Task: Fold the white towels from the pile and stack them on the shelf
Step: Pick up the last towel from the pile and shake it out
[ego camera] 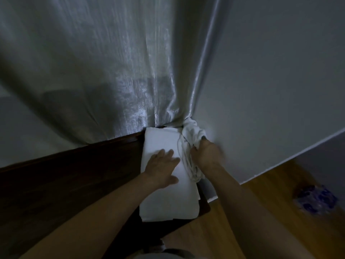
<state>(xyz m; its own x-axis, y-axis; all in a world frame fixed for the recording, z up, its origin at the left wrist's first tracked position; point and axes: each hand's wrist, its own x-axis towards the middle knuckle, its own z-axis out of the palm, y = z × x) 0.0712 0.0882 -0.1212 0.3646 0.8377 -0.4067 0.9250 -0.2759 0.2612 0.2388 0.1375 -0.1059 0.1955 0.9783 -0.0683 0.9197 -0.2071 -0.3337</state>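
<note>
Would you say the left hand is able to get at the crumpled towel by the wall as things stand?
Probably yes. The left hand lies flat on the folded towels, right beside the crumpled towel, with nothing between them. The right hand already grips that towel, though.

Two bare forearms reach in from the lower edge, without sleeves, watch or rings showing. The broad left hand (162, 166) and the blurred right hand (207, 153) are ungloved (a grey garment edge shows at bottom centre).
</note>
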